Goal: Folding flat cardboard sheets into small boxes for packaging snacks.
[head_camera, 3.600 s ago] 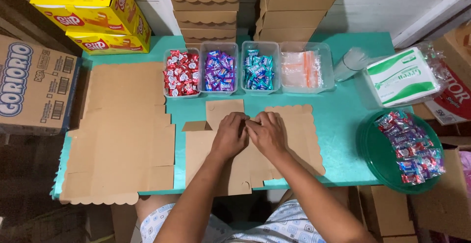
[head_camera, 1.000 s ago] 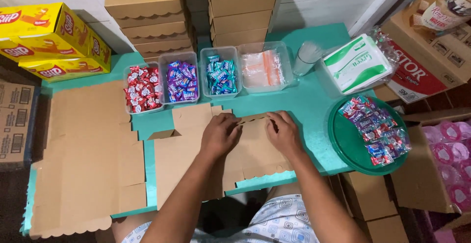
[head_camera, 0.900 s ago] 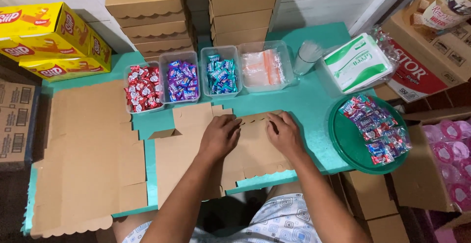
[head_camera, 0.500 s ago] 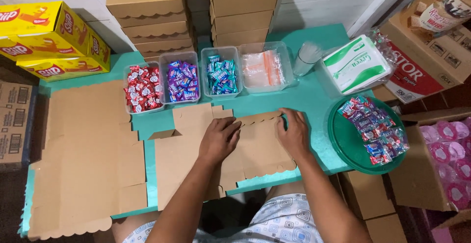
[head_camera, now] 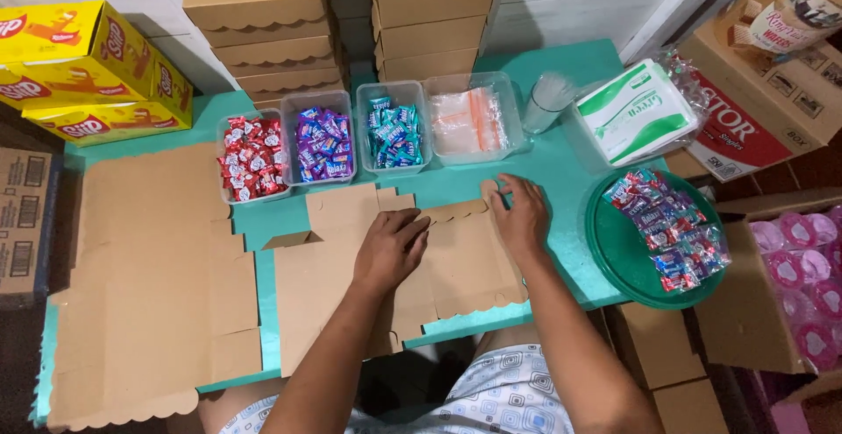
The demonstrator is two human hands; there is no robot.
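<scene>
Pressing flat, the spread left hand [head_camera: 390,248] and right hand [head_camera: 521,219] pin a scallop-edged brown cardboard blank [head_camera: 465,263] on the teal table [head_camera: 561,171].

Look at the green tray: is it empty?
No, the green tray holds a heap of wrapped candies in mixed colours.

Yellow cartons [head_camera: 92,70], stacked, far left of bench [head_camera: 570,171]. Plain brown boxes [head_camera: 351,35] in two stacks at back centre. White-and-green pack [head_camera: 636,114] lies tilted at back right. Brown carton with red print [head_camera: 754,105] just right of it. Brown printed carton [head_camera: 26,219] off the left edge.
</scene>
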